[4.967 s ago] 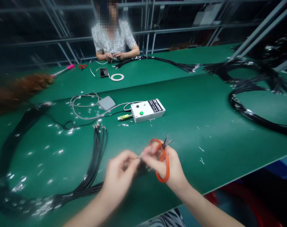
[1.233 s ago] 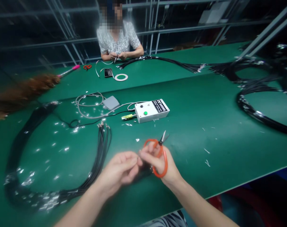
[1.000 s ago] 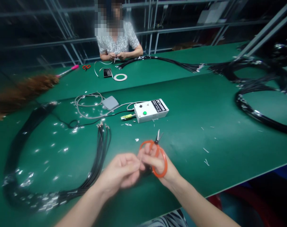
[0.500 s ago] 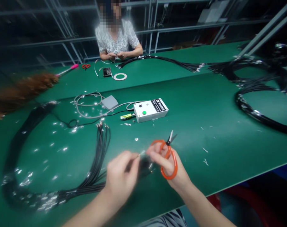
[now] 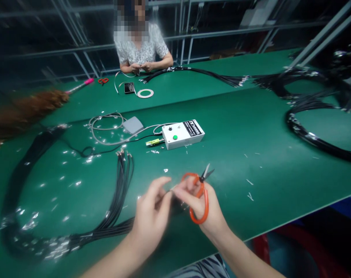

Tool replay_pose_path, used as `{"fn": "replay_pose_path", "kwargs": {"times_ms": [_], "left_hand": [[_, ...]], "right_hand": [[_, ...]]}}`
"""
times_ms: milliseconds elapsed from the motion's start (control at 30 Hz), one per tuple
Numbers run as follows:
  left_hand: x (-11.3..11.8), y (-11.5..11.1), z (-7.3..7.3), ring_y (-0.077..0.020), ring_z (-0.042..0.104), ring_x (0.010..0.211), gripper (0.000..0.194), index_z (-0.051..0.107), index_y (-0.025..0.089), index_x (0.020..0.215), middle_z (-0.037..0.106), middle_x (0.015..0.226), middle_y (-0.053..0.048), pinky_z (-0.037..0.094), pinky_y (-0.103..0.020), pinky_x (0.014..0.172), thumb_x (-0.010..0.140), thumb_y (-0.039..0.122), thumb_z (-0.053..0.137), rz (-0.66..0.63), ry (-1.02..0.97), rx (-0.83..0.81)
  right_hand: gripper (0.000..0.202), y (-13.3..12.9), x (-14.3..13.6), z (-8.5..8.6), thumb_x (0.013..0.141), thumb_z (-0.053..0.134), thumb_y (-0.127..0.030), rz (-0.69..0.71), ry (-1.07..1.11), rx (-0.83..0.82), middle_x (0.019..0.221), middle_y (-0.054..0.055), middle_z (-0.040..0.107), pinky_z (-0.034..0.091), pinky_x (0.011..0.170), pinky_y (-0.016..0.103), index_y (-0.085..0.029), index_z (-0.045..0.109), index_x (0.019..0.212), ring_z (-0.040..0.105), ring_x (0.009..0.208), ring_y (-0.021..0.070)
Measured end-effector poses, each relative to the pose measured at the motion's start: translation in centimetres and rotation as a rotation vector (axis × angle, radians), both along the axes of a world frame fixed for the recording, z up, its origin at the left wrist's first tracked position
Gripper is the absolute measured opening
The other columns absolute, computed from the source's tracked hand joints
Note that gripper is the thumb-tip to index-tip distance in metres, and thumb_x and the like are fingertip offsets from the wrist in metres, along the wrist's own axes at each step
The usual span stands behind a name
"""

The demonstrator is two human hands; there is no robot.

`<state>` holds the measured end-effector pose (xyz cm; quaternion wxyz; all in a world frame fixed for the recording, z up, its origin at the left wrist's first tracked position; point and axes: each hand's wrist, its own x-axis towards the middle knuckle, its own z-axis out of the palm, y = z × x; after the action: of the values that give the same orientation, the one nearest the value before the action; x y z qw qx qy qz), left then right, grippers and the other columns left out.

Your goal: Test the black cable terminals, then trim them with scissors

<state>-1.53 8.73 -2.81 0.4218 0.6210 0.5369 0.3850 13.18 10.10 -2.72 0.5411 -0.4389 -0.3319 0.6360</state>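
Note:
My left hand (image 5: 151, 212) is closed around black cables, its thumb and forefinger by a thin cable end near my right fingertips. The bundle of black cables (image 5: 112, 228) runs left from under this hand and curves up the table's left side. Scissors with orange handles (image 5: 204, 189) hang on my right hand (image 5: 211, 208), blades apart and pointing up and away. The thumb and forefinger of that hand pinch at the cable end between both hands; the tip itself is blurred. A separate fan of cable ends (image 5: 124, 166) lies left of my hands.
A white box with a green button (image 5: 175, 138) stands beyond my hands, beside a grey pedal (image 5: 133, 125). Black cable coils (image 5: 314, 139) lie at right. White scraps dot the green table (image 5: 227, 154). Across it sits a person (image 5: 142, 50), near a tape roll (image 5: 145, 93).
My right hand and the scissors have shifted slightly left and down. The fingers of my left hand have opened a little, and both hands are closer together at the cable end.

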Motion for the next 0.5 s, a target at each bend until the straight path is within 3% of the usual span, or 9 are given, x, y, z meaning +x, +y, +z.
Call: {"fn": "replay_pose_path", "kwargs": {"times_ms": [67, 167, 500], "left_hand": [[-0.1, 0.0, 0.2, -0.009, 0.048, 0.051, 0.032, 0.056, 0.025, 0.127, 0.061, 0.082, -0.002, 0.04, -0.022, 0.05, 0.096, 0.027, 0.048, -0.049, -0.084, -0.093], [-0.5, 0.2, 0.7, -0.007, 0.048, 0.049, 0.032, 0.061, 0.027, 0.125, 0.065, 0.096, -0.005, 0.041, -0.022, 0.049, 0.098, 0.027, 0.044, -0.145, -0.135, -0.117], [-1.6, 0.6, 2.0, -0.0121, 0.054, 0.057, 0.037, 0.064, 0.028, 0.125, 0.069, 0.089, -0.006, 0.046, -0.026, 0.063, 0.097, 0.021, 0.042, -0.284, 0.003, -0.017]], "right_hand": [[0.035, 0.0, -0.2, -0.2, 0.071, 0.079, -0.024, -0.006, 0.01, 0.002, 0.067, -0.006, 0.056, 0.041, 0.065, 0.024, -0.022, 0.044, 0.07, 0.053, 0.064, 0.0107], [0.037, 0.0, -0.3, -0.3, 0.068, 0.081, -0.022, -0.015, 0.016, 0.006, 0.066, -0.007, 0.053, 0.04, 0.062, 0.023, -0.021, 0.044, 0.068, 0.05, 0.062, 0.0097], [0.038, -0.3, -0.6, 0.3, 0.07, 0.079, -0.027, -0.066, -0.07, 0.045, 0.066, -0.006, 0.052, 0.044, 0.063, 0.025, -0.022, 0.042, 0.066, 0.051, 0.062, 0.0109]]}}
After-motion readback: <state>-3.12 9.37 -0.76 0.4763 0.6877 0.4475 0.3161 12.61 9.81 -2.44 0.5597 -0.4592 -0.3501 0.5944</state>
